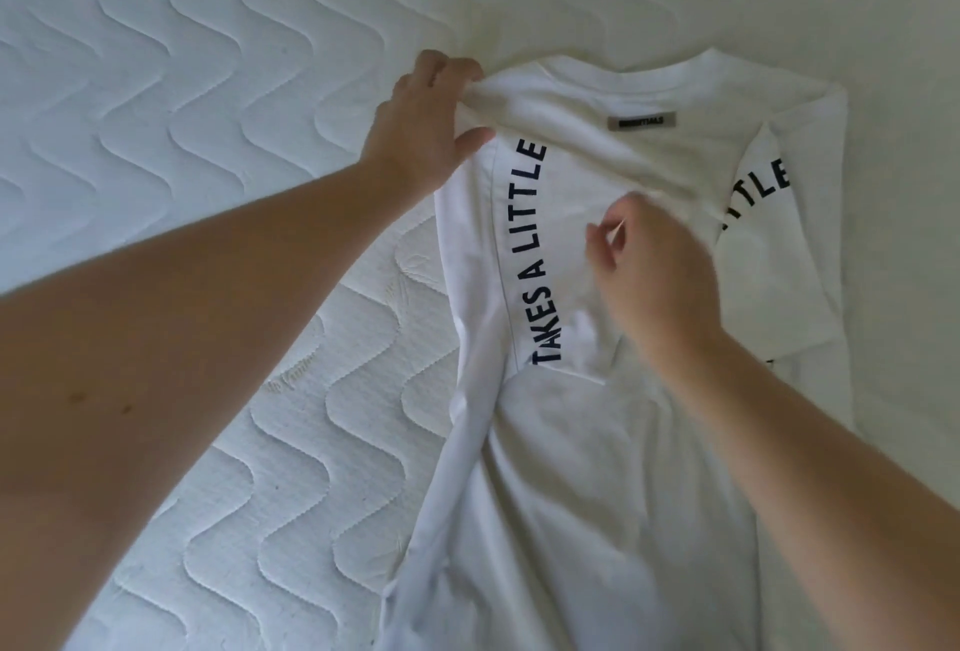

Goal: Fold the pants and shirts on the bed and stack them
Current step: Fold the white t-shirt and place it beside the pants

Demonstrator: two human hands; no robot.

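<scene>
Meanwhile the left hand (421, 130) pinches the white shirt (571, 442) at its shoulder; the right hand (649, 276), fingers curled, pinches fabric mid-chest, on the quilted mattress (182, 104).

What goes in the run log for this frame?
phase: folding | item: white shirt on mattress | left hand: grips shoulder | right hand: pinches chest fabric

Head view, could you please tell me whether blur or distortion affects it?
Head view: the right hand is slightly motion-blurred; the left hand and the white T-shirt lettering stay legible; wide-angle stretch enlarges the forearms at the edges; lighting is soft on the quilted mattress.
</scene>
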